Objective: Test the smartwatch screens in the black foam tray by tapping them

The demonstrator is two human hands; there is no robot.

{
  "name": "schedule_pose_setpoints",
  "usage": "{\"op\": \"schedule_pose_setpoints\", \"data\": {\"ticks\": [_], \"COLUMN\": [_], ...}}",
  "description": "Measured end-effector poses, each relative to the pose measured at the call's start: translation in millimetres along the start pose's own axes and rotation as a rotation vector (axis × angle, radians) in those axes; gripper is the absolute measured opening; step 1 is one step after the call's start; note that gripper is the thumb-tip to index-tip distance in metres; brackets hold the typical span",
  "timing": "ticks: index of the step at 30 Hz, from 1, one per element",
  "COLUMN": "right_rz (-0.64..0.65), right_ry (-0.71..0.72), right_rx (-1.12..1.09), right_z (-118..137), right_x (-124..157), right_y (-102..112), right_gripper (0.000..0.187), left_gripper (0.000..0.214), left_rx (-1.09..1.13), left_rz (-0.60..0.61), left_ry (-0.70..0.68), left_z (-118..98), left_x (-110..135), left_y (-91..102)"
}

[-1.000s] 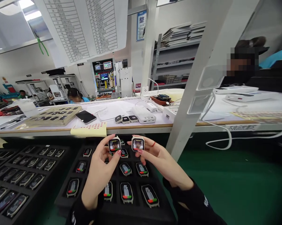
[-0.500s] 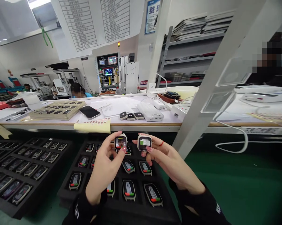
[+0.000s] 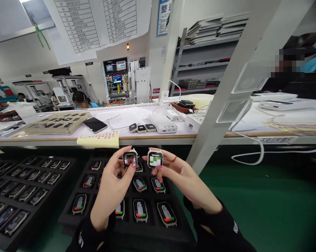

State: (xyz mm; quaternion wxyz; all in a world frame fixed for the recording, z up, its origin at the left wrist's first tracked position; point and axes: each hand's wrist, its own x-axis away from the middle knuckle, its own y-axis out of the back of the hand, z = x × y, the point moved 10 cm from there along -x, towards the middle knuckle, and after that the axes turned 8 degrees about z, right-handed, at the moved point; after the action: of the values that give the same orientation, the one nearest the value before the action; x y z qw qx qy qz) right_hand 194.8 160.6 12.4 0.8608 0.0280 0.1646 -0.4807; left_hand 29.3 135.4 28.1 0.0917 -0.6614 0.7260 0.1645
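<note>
My left hand (image 3: 112, 185) grips a strapless smartwatch (image 3: 129, 158) between thumb and fingers, its screen facing me with a dark picture on it. In my right hand (image 3: 183, 178) is a second, light-cased smartwatch (image 3: 155, 158); its screen shows green and white blocks, and the thumb lies at its lower edge. Both watches are held side by side, a little apart, above a black foam tray (image 3: 95, 220). Several watches lie in the tray's pockets, such as a lit watch (image 3: 140, 210) with text and a red and green bar. My left hand hides some pockets.
Another foam tray (image 3: 46, 196) of watches lies at the left. On the bench ahead are a beige tray (image 3: 58, 127), a phone (image 3: 95, 124), several small watches (image 3: 141, 128) and a white power bank (image 3: 163, 123). A slanted white post (image 3: 226, 94) stands right. People sit further back.
The right watch's screen has changed from mostly white text with one green block to several green and white blocks. The whole view has shifted slightly; both hands keep their grip.
</note>
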Motion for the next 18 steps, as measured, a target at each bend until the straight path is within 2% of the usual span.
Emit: {"op": "schedule_pose_setpoints", "data": {"ticks": [6,11,15,18], "right_rz": [-0.050,-0.008,0.077,0.098], "right_ry": [0.000,0.016,-0.022,-0.067], "right_rx": [0.009,0.029,0.025,0.055], "right_z": [-2.8,-3.9,-11.1,-24.3], "right_x": [-1.4,-2.4,-4.4,-9.5], "right_y": [6.6,8.1,5.4,11.2], "right_gripper": [0.044,0.042,0.051,0.067], "left_gripper": [0.040,0.043,0.044,0.045], "left_rx": [-0.016,0.003,0.077,0.149], "left_rz": [0.007,0.013,0.046,0.086], "left_ry": [-0.007,-0.015,-0.008,-0.003], "left_z": [0.4,2.1,1.0,-0.6], "left_x": [0.0,0.2,-1.3,-2.6], "left_y": [-0.8,0.1,-2.8,-6.6]}}
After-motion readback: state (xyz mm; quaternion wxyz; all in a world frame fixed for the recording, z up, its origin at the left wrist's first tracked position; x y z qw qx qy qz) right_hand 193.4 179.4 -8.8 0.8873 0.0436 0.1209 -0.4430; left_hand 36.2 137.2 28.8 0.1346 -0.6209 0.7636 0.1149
